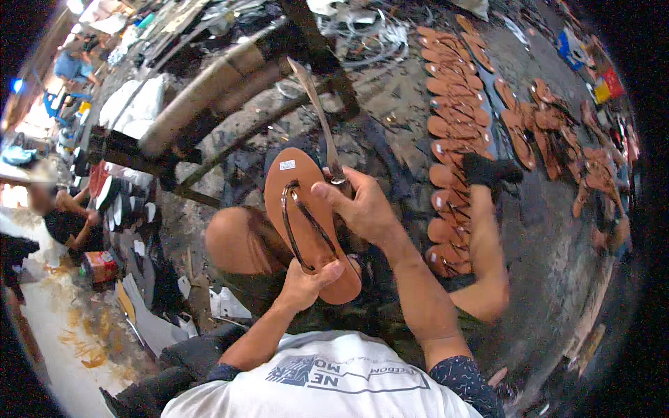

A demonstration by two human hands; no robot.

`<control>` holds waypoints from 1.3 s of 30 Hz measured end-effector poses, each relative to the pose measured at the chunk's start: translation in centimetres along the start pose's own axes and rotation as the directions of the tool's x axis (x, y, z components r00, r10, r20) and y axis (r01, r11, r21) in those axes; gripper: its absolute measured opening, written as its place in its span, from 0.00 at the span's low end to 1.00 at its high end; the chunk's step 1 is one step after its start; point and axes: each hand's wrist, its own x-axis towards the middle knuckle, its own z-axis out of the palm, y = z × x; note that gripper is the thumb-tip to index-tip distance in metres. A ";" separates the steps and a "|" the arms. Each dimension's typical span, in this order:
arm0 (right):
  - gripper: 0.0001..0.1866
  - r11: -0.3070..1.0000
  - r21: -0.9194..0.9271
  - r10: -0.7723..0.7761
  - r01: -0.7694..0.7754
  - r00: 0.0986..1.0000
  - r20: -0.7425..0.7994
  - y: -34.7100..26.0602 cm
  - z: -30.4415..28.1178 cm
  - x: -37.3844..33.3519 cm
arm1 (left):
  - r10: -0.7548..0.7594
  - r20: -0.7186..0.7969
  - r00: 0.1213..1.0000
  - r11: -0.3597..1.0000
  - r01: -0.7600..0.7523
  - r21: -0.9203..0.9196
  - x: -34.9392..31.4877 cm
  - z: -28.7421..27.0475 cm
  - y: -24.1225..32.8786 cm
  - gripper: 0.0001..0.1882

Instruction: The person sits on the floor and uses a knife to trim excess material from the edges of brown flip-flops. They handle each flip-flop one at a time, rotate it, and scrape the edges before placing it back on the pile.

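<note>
A tan flip-flop sandal (304, 216) with dark straps lies lengthwise in front of me, a small white label near its toe. My left hand (306, 282) grips its heel end from below, thumb on the sole. My right hand (359, 205) holds a long metal knife (317, 111) by its handle, blade pointing up and away, with the fingers resting against the sandal's right edge by the strap. My bare knee (233, 240) is just left of the sandal.
Several tan soles (449, 125) lie in rows on the dark floor to the right, with more strapped sandals (550, 122) further right. A thick pipe and dark frame (209, 90) stand ahead. People sit at the far left. Scrap pieces (150, 306) litter the lower left.
</note>
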 end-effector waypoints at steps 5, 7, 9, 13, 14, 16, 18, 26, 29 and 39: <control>0.21 0.949 -0.272 0.110 -0.158 0.976 -0.186 -5.8 -1.1 -5.5 | 0.291 -0.029 0.956 0.899 -0.283 -0.335 1.6 -1.2 6.2 0.42; 0.21 0.959 -0.223 0.148 -0.175 0.980 -0.131 -5.8 0.1 -6.9 | 0.259 -0.079 0.963 0.965 -0.256 0.051 3.0 -2.8 7.9 0.46; 0.21 0.965 -0.103 0.234 -0.240 0.970 -0.067 -6.1 1.1 -8.2 | 0.212 -0.172 0.962 0.972 -0.227 -0.067 2.1 -2.3 8.1 0.39; 0.17 0.912 -0.410 0.003 -0.024 0.999 -0.052 -1.6 1.6 -12.2 | 0.139 -0.202 0.969 0.973 -0.172 -0.153 -0.3 -3.0 9.1 0.27; 0.16 0.830 -0.557 -0.066 0.040 0.997 -0.027 0.1 1.9 -13.7 | 0.135 -0.205 0.969 0.973 -0.168 -0.157 -0.6 -3.3 9.0 0.27; 0.14 0.817 -0.575 -0.076 0.045 0.997 -0.029 3.3 2.2 -16.3 | 0.111 -0.240 0.964 0.978 -0.149 -0.147 -1.2 -3.4 8.7 0.27; 0.15 0.808 -0.586 -0.100 0.061 0.994 -0.036 4.3 2.5 -16.8 | 0.061 -0.284 0.957 0.990 -0.095 -0.108 -2.1 -2.8 8.6 0.27; 0.14 0.767 -0.629 -0.087 0.122 0.992 0.086 -1.9 2.8 -8.3 | 0.118 -0.070 0.991 0.991 -0.122 -0.050 -2.8 -3.6 7.9 0.25; 0.14 0.732 -0.655 -0.058 0.187 0.975 0.214 -3.9 2.2 -7.0 | 0.132 -0.023 0.991 0.990 -0.133 -0.041 -2.9 -4.2 7.9 0.24; 0.17 0.739 -0.613 0.270 0.280 0.711 0.649 -6.8 -1.3 -2.5 | 0.112 0.076 0.991 0.986 -0.120 0.116 -3.6 -3.1 8.0 0.23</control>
